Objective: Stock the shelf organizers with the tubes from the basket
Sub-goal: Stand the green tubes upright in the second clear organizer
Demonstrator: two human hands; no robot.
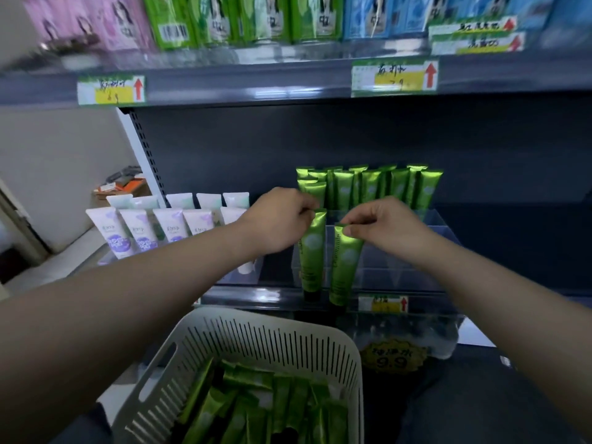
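Basket (288, 341), pinched tubes (312, 248) upright, caps (310, 295) down

1. White-and-purple tubes (128, 232) stand in rows at the lower shelf's (275, 293) left end.
2. Pink packs (86, 24), green packs (224, 20) and blue packs (384, 17) line the upper shelf (256, 81).
3. Price labels (394, 77) with red arrows sit on its front edge.

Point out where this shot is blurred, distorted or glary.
Head view: motion blur smears the boxes on the upper shelf and the price tag; wide-angle distortion bows the shelf edge; the left hand and right hand, pinching the left green tube and right green tube, look fairly sharp; glare streaks the lower shelf lip; the basket lies dim.
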